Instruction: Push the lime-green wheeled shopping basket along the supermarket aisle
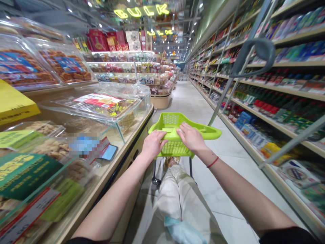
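A bright green shopping cart (175, 119) with a perforated plastic basket stands in the aisle right in front of me. My left hand (154, 142) is closed over the left part of its handle. On the right part of the same handle lies my right hand (190, 136), fingers curled over the bar, a thin red band (212, 162) round that wrist. Both palms face down, and the gripping undersides of the fingers are mostly hidden. Below the basket show a dark caster (155, 181) and my feet.
On the left runs a display counter (137, 134) with clear boxes of snacks (101, 101). Tall shelves (274, 130) of packaged goods line the right side, with a grey ladder-like frame (220, 98) leaning there. Tiled floor (181, 96) stretches ahead past another display island (159, 98).
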Demonstrator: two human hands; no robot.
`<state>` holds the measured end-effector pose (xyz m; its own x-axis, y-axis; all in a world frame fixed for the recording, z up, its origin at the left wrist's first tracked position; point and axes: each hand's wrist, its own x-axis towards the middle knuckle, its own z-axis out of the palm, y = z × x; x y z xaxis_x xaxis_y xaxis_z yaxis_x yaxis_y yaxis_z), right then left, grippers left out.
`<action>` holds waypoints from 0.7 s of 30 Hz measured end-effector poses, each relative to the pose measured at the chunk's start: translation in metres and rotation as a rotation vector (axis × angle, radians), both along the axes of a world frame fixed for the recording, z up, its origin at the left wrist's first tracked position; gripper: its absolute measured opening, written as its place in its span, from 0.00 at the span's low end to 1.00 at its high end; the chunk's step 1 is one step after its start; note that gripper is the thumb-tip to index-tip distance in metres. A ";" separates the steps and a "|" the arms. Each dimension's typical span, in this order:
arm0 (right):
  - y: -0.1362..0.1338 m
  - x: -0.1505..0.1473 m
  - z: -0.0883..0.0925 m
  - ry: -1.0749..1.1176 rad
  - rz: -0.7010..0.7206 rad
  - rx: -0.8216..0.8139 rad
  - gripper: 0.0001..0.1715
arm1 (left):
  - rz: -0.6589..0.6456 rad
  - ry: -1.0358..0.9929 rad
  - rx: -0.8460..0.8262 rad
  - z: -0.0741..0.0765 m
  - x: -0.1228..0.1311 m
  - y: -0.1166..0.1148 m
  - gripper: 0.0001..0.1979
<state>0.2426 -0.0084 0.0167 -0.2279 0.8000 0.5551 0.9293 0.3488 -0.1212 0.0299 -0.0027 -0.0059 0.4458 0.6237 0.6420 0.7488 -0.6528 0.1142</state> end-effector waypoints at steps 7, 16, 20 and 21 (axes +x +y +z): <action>0.008 -0.054 0.019 -0.113 0.048 -0.088 0.18 | 0.008 0.012 0.000 0.002 -0.002 -0.001 0.15; 0.010 -0.002 0.026 -0.034 -0.117 -0.154 0.19 | 0.008 -0.004 -0.026 0.004 -0.005 -0.001 0.17; 0.005 0.038 0.021 0.039 -0.147 -0.125 0.19 | 0.014 -0.007 -0.016 0.003 -0.005 0.000 0.17; 0.003 0.046 0.019 0.061 -0.162 -0.124 0.20 | 0.014 -0.007 -0.014 0.003 -0.005 0.000 0.17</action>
<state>0.2886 -0.0051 0.0357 -0.0598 0.8863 0.4592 0.9615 0.1747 -0.2119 0.0246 -0.0028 -0.0027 0.4323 0.6387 0.6365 0.7573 -0.6403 0.1282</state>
